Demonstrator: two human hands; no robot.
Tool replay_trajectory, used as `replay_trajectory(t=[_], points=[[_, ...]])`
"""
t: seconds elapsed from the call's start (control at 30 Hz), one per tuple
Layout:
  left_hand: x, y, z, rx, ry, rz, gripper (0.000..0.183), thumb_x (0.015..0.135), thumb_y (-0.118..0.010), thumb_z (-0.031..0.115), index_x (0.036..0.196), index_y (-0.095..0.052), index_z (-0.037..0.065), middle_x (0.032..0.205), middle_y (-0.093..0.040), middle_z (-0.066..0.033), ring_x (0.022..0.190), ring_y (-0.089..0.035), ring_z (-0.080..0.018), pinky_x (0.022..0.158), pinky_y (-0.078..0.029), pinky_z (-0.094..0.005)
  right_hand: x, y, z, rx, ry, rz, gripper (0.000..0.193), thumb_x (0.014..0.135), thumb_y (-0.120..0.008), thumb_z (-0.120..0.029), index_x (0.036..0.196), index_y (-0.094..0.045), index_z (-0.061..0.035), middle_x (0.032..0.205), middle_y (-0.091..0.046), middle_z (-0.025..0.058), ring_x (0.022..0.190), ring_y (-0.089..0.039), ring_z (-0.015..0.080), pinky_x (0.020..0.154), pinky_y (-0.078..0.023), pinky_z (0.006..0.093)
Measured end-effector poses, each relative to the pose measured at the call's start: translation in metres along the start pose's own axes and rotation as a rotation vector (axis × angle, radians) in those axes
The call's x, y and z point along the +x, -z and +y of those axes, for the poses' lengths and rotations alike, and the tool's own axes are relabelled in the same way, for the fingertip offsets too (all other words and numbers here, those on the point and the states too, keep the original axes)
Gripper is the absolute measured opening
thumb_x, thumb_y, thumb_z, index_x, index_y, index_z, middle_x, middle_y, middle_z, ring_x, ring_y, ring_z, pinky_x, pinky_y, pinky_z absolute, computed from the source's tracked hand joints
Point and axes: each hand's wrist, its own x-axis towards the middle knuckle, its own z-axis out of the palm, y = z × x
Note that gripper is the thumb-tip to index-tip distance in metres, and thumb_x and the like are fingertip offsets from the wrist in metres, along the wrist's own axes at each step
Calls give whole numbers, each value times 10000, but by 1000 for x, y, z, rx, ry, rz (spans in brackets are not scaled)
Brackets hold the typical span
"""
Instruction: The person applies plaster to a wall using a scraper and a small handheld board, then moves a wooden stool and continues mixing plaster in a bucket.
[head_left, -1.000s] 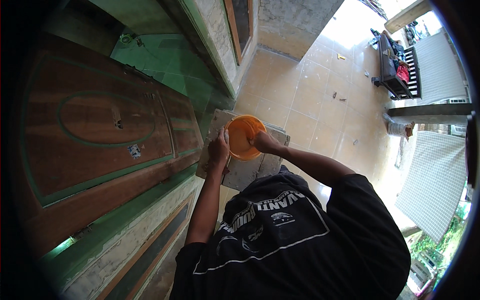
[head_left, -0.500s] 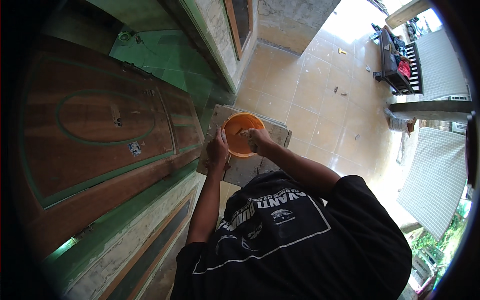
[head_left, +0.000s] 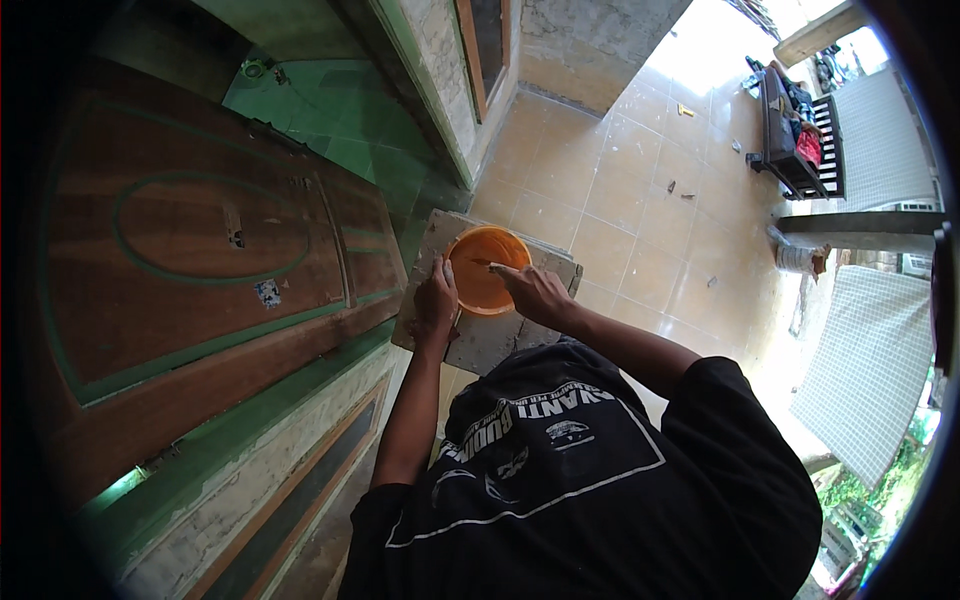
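Note:
An orange bucket (head_left: 512, 300) stands on a worn wooden board-topped stand (head_left: 470, 350) in front of me. My left hand (head_left: 436, 298) grips the bucket's left rim, thumb on the near side and fingers along the outer wall. Over the right rim reaches my right hand (head_left: 535, 293), its fingers closed round a small stirring tool (head_left: 494, 267) that slants into the bucket. Only a short pale part of that tool shows; its kind is hard to make out. The inside of the bucket looks orange-brown, and its contents are not clear.
To the left a brown wooden door (head_left: 200, 250) with green trim lies at an angle near the stand. Beyond the stand spreads a tan tiled floor (head_left: 620, 180) with small scraps. A dark bench (head_left: 790, 140) carrying cloths and a white pail (head_left: 797, 260) stand at the right.
My right hand has turned and shifted a little to the right and nearer, moving the tool inside the bucket. My left hand keeps its hold on the rim.

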Motion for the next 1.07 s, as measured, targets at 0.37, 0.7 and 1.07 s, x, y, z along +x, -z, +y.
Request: replay_trajectory(t=[0.37, 0.7, 1.07], points=[[3, -19, -30, -3, 62, 47, 356, 964, -304, 336, 1090, -506, 72, 777, -631, -224, 718, -612, -400, 613, -481, -487, -11, -8, 4, 236, -87, 97, 230, 882, -457, -134, 1082, -509, -35, 688, -588, 212, 595, -592, 375, 534, -457, 469], [-2, -22, -43, -85, 124, 21, 363, 965, -295, 345, 1075, -514, 76, 792, -629, -224, 739, -608, -406, 606, -473, -490, -31, -11, -14, 141, -123, -11, 344, 901, -469, -165, 1232, -436, -79, 602, -559, 208, 513, -576, 357, 460, -434, 462], [-2, -28, -45, -204, 109, 104, 386, 962, -309, 353, 1123, -517, 69, 872, -627, -233, 806, -604, -406, 669, -477, -482, -33, -7, -5, -24, -76, -153, 500, 888, -506, -200, 1348, -321, -134, 640, -585, 179, 512, -584, 332, 467, -440, 457]])
